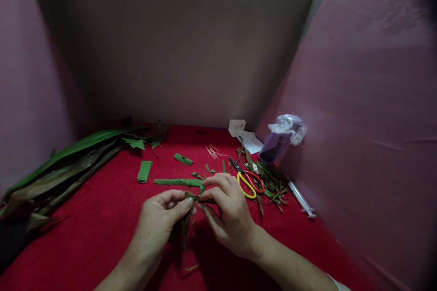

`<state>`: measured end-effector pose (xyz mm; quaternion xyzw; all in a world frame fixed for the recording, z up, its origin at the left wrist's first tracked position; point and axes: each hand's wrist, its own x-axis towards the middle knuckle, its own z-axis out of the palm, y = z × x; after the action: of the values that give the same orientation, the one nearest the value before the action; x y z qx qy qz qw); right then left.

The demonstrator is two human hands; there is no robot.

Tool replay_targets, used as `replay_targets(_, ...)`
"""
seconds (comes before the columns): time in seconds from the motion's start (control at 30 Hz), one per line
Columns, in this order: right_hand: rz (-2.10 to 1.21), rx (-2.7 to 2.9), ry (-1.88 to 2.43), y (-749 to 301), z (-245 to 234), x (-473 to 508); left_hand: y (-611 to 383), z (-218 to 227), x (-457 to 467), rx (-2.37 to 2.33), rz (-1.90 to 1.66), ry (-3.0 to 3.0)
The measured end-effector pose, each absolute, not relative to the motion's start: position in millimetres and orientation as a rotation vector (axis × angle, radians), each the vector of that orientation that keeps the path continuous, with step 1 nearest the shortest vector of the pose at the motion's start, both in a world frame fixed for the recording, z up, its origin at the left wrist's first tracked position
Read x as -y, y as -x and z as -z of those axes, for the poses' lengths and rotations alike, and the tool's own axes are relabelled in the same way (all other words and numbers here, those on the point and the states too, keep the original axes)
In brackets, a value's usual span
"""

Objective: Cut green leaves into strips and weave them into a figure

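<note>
Brown leaf strips [185, 229], dry and crinkly, hang in a floppy bunch above the red table [102, 236], between two hands. The left hand [155, 218] has a pinching grip on them, thumb on top. The right hand [232, 218] leans in from its side, fingers curled, its grip pinching them too. A flat green strip [175, 182] with straight edges lies just past them.

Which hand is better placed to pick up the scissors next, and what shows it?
Probably the right hand: the scissors lie close beside it, while the left hand is farther away, pinching the brown leaf. The right's fingers are also on the leaf.
</note>
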<state>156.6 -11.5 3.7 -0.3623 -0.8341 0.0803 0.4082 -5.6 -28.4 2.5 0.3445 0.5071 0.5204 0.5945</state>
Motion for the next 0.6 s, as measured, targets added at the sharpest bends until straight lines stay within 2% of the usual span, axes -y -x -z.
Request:
replay_targets(0.2, -0.411, 2.018, 0.965, -154.0, -4.9, 14.4, 3.7, -5.1, 28.7, -1.184, -1.246, -0.821)
replay_targets(0.6, -0.511, 1.981, 0.965, -153.1, -7.3, 12.3, -0.1, -4.8, 29.7, -1.197, -1.287, -0.787)
